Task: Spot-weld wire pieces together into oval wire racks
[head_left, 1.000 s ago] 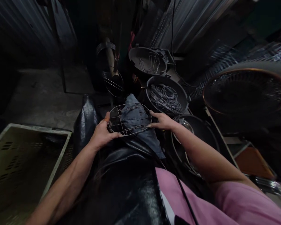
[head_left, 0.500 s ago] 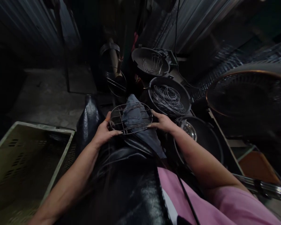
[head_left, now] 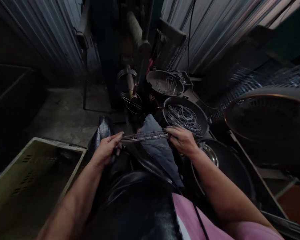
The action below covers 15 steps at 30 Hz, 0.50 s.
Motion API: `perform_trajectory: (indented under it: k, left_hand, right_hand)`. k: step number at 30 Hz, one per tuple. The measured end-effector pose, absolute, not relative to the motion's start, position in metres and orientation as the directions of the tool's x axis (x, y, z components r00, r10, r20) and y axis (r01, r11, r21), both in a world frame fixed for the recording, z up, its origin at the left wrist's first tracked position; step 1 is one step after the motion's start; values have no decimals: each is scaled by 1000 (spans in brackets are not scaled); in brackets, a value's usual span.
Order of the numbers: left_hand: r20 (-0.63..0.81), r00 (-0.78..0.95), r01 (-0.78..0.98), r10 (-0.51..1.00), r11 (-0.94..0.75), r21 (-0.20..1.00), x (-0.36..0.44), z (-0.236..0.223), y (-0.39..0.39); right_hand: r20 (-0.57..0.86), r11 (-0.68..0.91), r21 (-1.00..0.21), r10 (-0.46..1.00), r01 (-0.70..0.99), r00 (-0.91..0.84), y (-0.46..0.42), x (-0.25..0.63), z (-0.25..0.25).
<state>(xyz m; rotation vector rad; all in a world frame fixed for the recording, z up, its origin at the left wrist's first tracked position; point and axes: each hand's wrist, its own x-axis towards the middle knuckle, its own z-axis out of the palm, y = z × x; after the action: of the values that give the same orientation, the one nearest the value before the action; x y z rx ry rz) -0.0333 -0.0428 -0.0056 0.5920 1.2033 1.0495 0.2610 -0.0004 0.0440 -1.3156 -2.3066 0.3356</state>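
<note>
Between my two hands is a round wire rack [head_left: 145, 135], seen nearly edge-on so that its crossbars blend into a thin band. My left hand [head_left: 109, 146] pinches its left edge between thumb and fingers. At the opposite rim, my right hand [head_left: 182, 139] grips it with the fingers folded over the top. Beneath the rack, a grey-blue cloth [head_left: 160, 155] lies over the black apron [head_left: 132, 203] on my lap.
Just beyond my right hand stands a pan of looped wire rings [head_left: 183, 116]. Behind it, another pan [head_left: 162, 75] holds a wire frame. A machine with a thick rod [head_left: 130, 78] rises ahead. A yellowish plastic crate [head_left: 77, 163] stands at the left, a large dark basin [head_left: 230, 170] at the right.
The wire rack has tipped from showing its face to nearly edge-on. Both hands have turned with it and kept their hold. The whole view has shifted, with the surroundings now lower in it.
</note>
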Motion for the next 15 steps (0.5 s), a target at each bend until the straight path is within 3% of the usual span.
perform_trajectory:
  k: [4, 10, 15]
  left_hand:
    - [-388, -59, -84, 920, 383, 920, -40, 7, -38]
    - [-519, -15, -375, 855, 476, 795, -17, 5, -23]
    - [-503, -121, -380, 856, 428, 820, -7, 4, -8]
  right_hand:
    - [196, 387, -532, 922, 753, -334, 19, 252, 56]
    - [-18, 238, -713, 934, 659, -356, 57, 251, 35]
    - [-87, 127, -804, 941, 581, -326, 62, 252, 25]
